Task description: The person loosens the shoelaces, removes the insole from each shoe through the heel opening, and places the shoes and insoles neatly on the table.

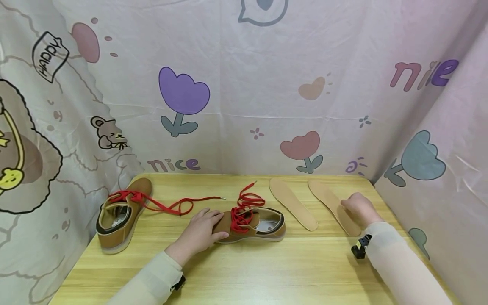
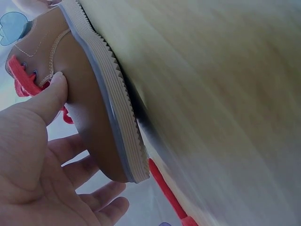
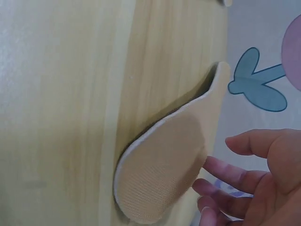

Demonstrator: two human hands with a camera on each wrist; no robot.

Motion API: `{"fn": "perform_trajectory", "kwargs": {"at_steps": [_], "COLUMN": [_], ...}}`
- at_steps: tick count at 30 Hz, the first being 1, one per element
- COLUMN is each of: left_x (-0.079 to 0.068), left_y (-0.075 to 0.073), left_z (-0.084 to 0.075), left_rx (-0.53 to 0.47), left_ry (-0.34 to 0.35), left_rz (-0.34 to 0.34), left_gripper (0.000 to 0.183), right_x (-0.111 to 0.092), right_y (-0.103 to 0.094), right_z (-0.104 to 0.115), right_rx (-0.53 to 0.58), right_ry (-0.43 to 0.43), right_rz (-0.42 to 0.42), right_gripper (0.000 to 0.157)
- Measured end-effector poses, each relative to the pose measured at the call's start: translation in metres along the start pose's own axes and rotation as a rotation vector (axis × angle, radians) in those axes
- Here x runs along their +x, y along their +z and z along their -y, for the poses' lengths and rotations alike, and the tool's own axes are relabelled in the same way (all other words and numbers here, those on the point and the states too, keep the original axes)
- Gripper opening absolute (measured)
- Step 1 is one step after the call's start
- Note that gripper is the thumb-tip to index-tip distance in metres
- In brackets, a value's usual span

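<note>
A brown shoe with red laces lies sideways mid-table, its toe pointing left. My left hand grips that toe; in the left wrist view the thumb presses on the upper near the laces and the fingers pass behind the toe. At the right, my right hand is by the long edge of a tan insole. The right wrist view shows its fingertips right at the insole's edge, with the thumb held apart. A second tan insole lies between the shoe and this one.
Another brown shoe stands at the table's left edge, its long red lace trailing right across the wood. The light wooden table backs onto a printed curtain, which also hangs along both sides.
</note>
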State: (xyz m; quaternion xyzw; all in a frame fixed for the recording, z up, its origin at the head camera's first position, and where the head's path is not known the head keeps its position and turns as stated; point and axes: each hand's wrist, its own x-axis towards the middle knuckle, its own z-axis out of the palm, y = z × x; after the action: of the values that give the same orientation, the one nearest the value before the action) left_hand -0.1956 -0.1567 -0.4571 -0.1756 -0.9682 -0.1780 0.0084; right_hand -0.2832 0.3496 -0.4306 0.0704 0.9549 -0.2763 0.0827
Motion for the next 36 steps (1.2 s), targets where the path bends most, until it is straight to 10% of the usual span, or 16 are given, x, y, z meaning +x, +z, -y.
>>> {"fn": "perform_trajectory", "kwargs": {"at_steps": [17, 36], "left_x": [0.0, 0.0], "left_y": [-0.003, 0.002], "left_z": [-0.002, 0.0], "left_rx": [-0.001, 0.005], "left_ry": [-0.005, -0.007], "left_rz": [0.0, -0.005], "left_gripper": [0.067, 0.067], "right_x": [-0.015, -0.049], "right_y": [-0.017, 0.007], "right_z": [0.045, 0.105], "right_rx": [-0.148, -0.119], "right_ry": [-0.15, -0.294], "right_rz": [0.006, -0.022], "right_gripper": [0.033, 0.038]}}
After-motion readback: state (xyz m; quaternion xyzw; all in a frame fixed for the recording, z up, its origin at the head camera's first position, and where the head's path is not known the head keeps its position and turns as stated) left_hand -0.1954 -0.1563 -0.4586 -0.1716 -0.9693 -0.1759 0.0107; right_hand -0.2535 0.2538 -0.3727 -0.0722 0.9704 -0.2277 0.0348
